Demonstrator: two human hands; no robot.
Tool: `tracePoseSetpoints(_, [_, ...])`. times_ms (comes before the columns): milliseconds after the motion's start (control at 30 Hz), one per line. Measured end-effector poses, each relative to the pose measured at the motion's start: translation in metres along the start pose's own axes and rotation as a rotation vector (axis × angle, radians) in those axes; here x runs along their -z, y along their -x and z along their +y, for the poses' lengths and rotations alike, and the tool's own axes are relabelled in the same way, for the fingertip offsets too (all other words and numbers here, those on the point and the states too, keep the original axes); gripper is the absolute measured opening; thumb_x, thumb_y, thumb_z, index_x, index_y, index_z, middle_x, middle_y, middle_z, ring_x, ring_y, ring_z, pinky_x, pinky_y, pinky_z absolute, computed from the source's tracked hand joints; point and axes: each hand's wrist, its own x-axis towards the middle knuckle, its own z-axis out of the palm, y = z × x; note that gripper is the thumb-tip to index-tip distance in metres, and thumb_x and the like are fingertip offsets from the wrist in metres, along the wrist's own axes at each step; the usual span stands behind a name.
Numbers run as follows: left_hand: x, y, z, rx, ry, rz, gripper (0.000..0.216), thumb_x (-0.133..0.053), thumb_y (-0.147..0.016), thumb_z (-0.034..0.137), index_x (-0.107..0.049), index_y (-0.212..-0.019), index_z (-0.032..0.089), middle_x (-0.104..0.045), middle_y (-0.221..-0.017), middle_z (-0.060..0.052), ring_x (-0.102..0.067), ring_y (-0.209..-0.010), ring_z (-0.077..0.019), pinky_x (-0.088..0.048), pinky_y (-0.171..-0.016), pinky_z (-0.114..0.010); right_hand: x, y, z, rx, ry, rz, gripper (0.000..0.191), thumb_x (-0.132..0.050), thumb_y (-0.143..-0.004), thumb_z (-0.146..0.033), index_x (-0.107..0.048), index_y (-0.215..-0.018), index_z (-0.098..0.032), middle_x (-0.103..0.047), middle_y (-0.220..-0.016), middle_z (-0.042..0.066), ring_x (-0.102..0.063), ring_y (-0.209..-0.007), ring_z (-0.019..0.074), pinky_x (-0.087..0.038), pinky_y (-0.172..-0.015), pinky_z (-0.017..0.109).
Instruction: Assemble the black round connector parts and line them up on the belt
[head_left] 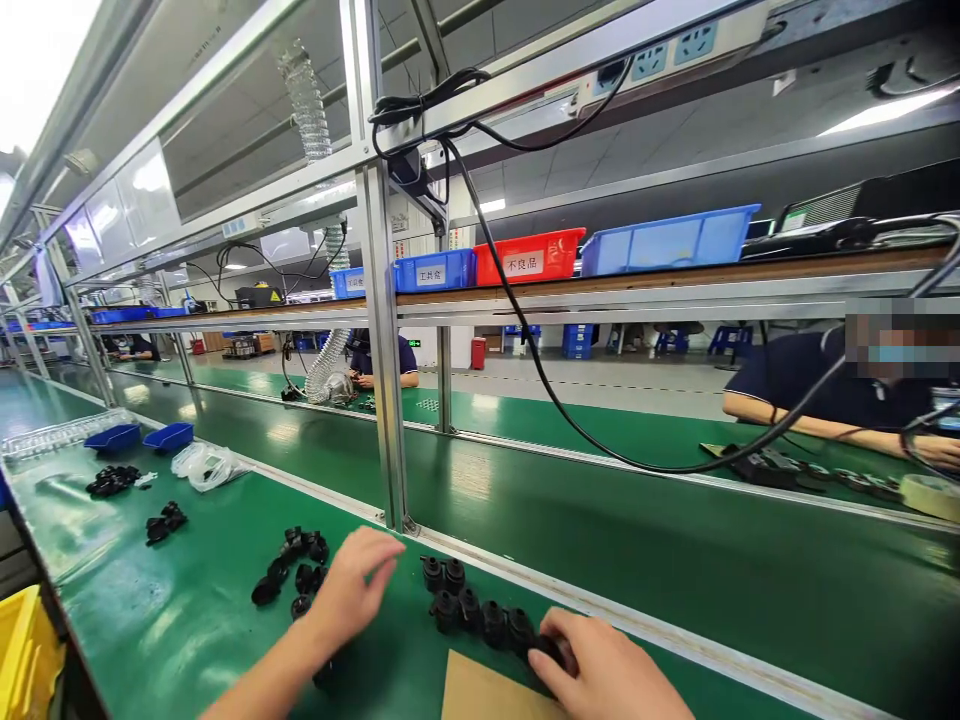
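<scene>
My left hand hovers low over the green table, fingers curled loosely, beside a loose heap of small black plastic parts. Whether it holds one is hidden. My right hand rests at the right end of a row of black parts, its fingers closed on the last black part. A brown cardboard sheet lies just in front of the row, between my hands.
More black parts and a smaller cluster lie further left, near two blue trays and a plastic bag. A metal post stands behind my left hand. The conveyor belt runs beyond it. Other people work across it. A yellow bin sits low left.
</scene>
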Motion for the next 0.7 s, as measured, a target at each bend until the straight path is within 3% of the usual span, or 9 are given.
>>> tracePoseSetpoints(67, [0.024, -0.011, -0.038, 0.164, -0.103, 0.039, 0.038, -0.049, -0.101, 0.011, -0.077, -0.126, 0.020, -0.075, -0.127, -0.014, -0.065, -0.124, -0.0308, -0.049, -0.115, -0.052, -0.002, -0.005, 0.011, -0.027, 0.124, 0.034, 0.014, -0.062, -0.095, -0.032, -0.072, -0.093, -0.022, -0.077, -0.090, 0.012, -0.072, -0.084, 0.0347, -0.034, -0.065, 0.036])
tracePoseSetpoints(167, [0.054, -0.015, -0.090, 0.387, -0.229, -0.005, 0.040, -0.057, -0.085, -0.002, -0.083, -0.110, 0.014, -0.074, -0.116, -0.017, -0.065, -0.116, -0.0343, -0.050, -0.109, -0.054, -0.004, -0.010, 0.017, -0.047, 0.138, -0.023, 0.023, -0.055, -0.102, -0.034, -0.072, -0.109, -0.021, -0.077, -0.097, 0.013, -0.073, -0.091, 0.0350, -0.037, -0.068, 0.036])
tracePoseSetpoints(233, [0.064, -0.011, -0.112, 0.453, -0.275, -0.074, 0.041, -0.065, -0.077, -0.005, -0.084, -0.105, 0.018, -0.072, -0.115, -0.013, -0.064, -0.117, -0.0339, -0.050, -0.107, -0.051, -0.002, -0.011, 0.017, -0.068, 0.100, -0.046, 0.031, -0.052, -0.104, -0.039, -0.070, -0.120, -0.019, -0.077, -0.099, 0.014, -0.072, -0.092, 0.0346, -0.040, -0.069, 0.036])
tracePoseSetpoints(333, [0.065, -0.005, -0.126, 0.493, -0.304, -0.162, 0.033, -0.080, -0.071, 0.000, -0.084, -0.097, 0.020, -0.070, -0.117, -0.009, -0.059, -0.121, -0.0348, -0.048, -0.107, -0.055, 0.003, -0.010, 0.014, -0.066, 0.060, -0.004, 0.037, -0.049, -0.104, -0.045, -0.068, -0.124, -0.019, -0.076, -0.099, 0.012, -0.071, -0.092, 0.0337, -0.041, -0.071, 0.037])
tracePoseSetpoints(433, [0.062, -0.006, -0.127, 0.493, -0.279, -0.176, 0.021, -0.088, -0.070, 0.007, -0.081, -0.086, 0.017, -0.069, -0.116, -0.008, -0.057, -0.122, -0.0354, -0.045, -0.109, -0.061, 0.009, -0.008, 0.009, -0.036, 0.001, 0.036, 0.038, -0.048, -0.103, -0.049, -0.070, -0.117, -0.022, -0.074, -0.096, 0.010, -0.070, -0.089, 0.0315, -0.043, -0.073, 0.037])
tracePoseSetpoints(533, [0.062, -0.016, -0.115, 0.429, -0.188, -0.102, 0.014, -0.085, -0.074, 0.007, -0.083, -0.081, 0.019, -0.070, -0.112, -0.010, -0.057, -0.120, -0.0362, -0.042, -0.111, -0.064, 0.013, -0.004, 0.001, 0.006, -0.112, 0.037, 0.040, -0.049, -0.101, -0.054, -0.071, -0.113, -0.023, -0.074, -0.095, 0.008, -0.068, -0.085, 0.0291, -0.045, -0.075, 0.038])
tracePoseSetpoints(600, [0.057, -0.022, -0.094, 0.335, -0.081, -0.039, 0.015, -0.082, -0.080, 0.010, -0.086, -0.088, 0.022, -0.070, -0.116, -0.011, -0.058, -0.121, -0.0346, -0.042, -0.114, -0.059, 0.010, -0.001, -0.009, 0.062, -0.263, -0.006, 0.042, -0.052, -0.100, -0.056, -0.071, -0.117, -0.024, -0.073, -0.097, 0.007, -0.065, -0.080, 0.0258, -0.047, -0.075, 0.038])
tracePoseSetpoints(700, [0.030, -0.016, -0.039, 0.155, 0.122, 0.012, 0.013, -0.080, -0.090, 0.022, -0.088, -0.101, 0.026, -0.068, -0.131, -0.010, -0.061, -0.126, -0.0288, -0.047, -0.115, -0.046, -0.007, 0.004, -0.025, 0.124, -0.555, -0.087, 0.054, -0.062, -0.095, -0.057, -0.062, -0.137, -0.023, -0.072, -0.115, 0.010, -0.064, -0.080, 0.0219, -0.051, -0.075, 0.036])
